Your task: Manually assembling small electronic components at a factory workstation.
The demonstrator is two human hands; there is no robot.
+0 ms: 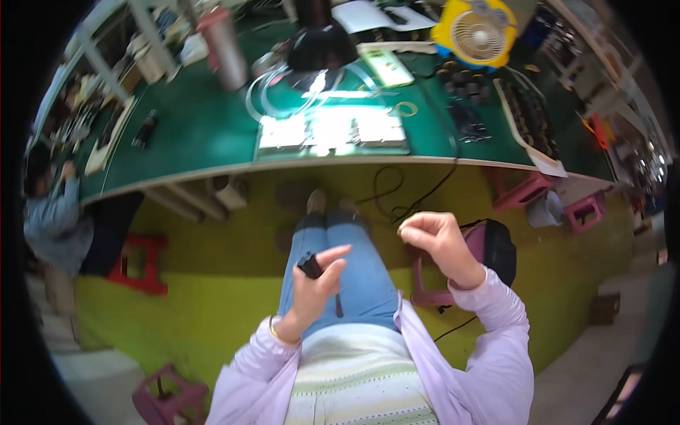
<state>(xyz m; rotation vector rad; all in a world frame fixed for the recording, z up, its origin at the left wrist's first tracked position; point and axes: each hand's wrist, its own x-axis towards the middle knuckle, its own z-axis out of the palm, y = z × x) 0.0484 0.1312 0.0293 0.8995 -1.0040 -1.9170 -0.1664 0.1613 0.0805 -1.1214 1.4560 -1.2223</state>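
Observation:
My left hand (315, 287) is closed around a small black block-shaped part (309, 265), which pokes out past the fingers above my lap. What kind of part it is, I cannot make out. To the right, my right hand (438, 241) is raised, with thumb and fingertips pinched together. Something tiny and pale may sit at those fingertips, too small to name. The two hands are apart, both in front of the table's near edge.
A green-topped table (205, 142) spans the front, with a brightly lit white tray (333, 131) under a black lamp (322, 49). A yellow fan (478, 34) and dark parts (467, 117) stand right. Stools, including a red one (145, 265), and a seated person (60, 219) are nearby.

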